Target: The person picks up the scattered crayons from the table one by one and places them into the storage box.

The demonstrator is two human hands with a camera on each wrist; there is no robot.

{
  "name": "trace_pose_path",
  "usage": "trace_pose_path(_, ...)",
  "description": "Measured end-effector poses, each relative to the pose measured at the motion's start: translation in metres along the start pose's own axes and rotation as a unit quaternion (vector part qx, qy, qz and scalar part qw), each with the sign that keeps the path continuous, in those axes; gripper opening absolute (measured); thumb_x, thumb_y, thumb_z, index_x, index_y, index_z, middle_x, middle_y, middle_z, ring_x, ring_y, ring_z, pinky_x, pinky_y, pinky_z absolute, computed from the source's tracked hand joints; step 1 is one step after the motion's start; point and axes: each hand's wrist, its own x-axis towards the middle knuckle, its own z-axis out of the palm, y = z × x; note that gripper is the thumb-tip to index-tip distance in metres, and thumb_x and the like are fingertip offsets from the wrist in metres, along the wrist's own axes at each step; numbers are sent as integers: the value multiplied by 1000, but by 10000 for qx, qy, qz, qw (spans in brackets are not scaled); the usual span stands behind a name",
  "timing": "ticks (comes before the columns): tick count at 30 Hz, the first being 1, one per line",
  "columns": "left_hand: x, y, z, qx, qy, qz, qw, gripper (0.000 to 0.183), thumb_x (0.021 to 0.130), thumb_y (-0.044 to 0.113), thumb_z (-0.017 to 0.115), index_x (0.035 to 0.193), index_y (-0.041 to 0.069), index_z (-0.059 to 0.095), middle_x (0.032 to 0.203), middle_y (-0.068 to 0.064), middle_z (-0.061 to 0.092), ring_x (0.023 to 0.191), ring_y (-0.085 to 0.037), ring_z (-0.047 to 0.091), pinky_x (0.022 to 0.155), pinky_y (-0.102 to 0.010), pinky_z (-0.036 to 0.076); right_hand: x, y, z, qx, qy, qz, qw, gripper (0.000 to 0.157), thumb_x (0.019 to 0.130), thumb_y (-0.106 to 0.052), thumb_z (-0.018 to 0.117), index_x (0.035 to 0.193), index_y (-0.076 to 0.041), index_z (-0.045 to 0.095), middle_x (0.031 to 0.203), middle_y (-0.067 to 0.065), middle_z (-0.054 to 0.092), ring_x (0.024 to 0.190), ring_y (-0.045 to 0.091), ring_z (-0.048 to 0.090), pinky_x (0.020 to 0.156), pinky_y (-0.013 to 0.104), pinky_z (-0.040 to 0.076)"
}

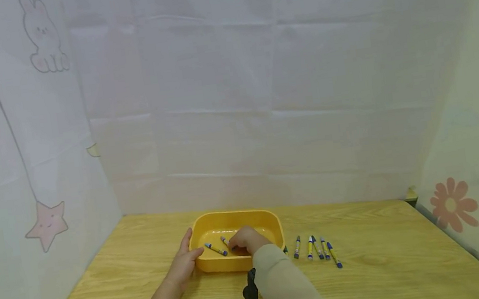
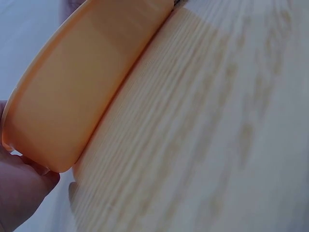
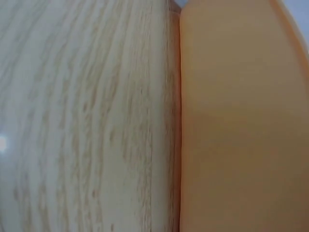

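A yellow plastic box point(image 1: 241, 263) with rounded corners sits on the wooden table. My left hand point(image 1: 184, 264) grips its left end, thumb over the rim and fingers along the outside; the left wrist view shows part of that hand point(image 2: 24, 188) at the box wall point(image 2: 72, 87). Inside the box lies a blue-and-yellow crayon point(image 1: 216, 249). Beside it, my right hand point(image 1: 249, 240) reaches in over the near rim and pinches the near end of a second crayon point(image 1: 225, 241), its fingertips partly hidden. The right wrist view has only the box's outer wall point(image 3: 241, 116) and the table.
Several crayons point(image 1: 317, 248) lie loosely side by side on the table point(image 1: 384, 251), right of the box. A green-tipped one point(image 1: 285, 250) shows at the box's right corner. White printed sheets point(image 1: 223, 96) stand behind and along both sides.
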Motion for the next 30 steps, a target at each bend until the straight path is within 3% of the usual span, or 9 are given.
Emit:
trace_pose_path(7, 2, -2, 0, 16, -74, -22, 10000, 77, 99, 7, 44, 157, 6, -5, 161, -29, -10, 148, -49, -6, 121, -60, 2, -8, 1, -2, 358, -79, -22, 9993, 10, 88, -9, 68, 80, -4, 70, 65, -1, 55, 55, 10, 49, 52, 19, 46)
trace_pose_path(10, 3, -2, -1, 38, -89, -49, 9999, 76, 99, 7, 44, 157, 7, -5, 161, -28, -11, 148, -49, -8, 120, -61, 0, -7, 1, -4, 428, -122, -12, 9990, 9, 88, -11, 69, 90, -3, 71, 76, 1, 60, 64, 12, 55, 60, 23, 51)
trace_pose_path(12, 2, -2, -1, 36, -108, -62, 9999, 77, 99, 7, 44, 157, 7, -5, 161, -28, -11, 148, -49, -9, 120, -62, 0, -4, 1, -6, 490, -199, -9, 9986, 22, 87, -11, 70, 108, -2, 71, 90, 6, 66, 73, 14, 59, 68, 25, 55)
trace_pose_path(16, 3, -2, -3, -20, -126, -31, 9999, 77, 98, 6, 44, 157, 7, -6, 161, -29, -12, 148, -50, -8, 121, -61, 2, 6, 2, -12, 606, -554, -295, 9962, 38, 87, -9, 69, 125, -2, 66, 117, 12, 69, 81, 17, 64, 75, 28, 58)
trace_pose_path(23, 4, -3, -8, -52, -90, -43, 9999, 77, 99, 6, 43, 157, 7, -7, 160, -29, -12, 148, -50, -6, 121, -60, 2, 2, -2, -26, 1230, -746, -604, 9878, 41, 89, -2, 61, 129, 6, 59, 125, 21, 63, 102, 28, 63, 90, 40, 57)
trace_pose_path(30, 3, -1, -10, -36, -75, -57, 9999, 77, 99, 6, 43, 157, 7, -8, 160, -29, -11, 148, -50, -5, 121, -59, 2, -7, -7, -45, 1226, -1062, -1008, 9816, 44, 94, -3, 55, 137, 8, 51, 141, 26, 52, 125, 40, 54, 106, 49, 47)
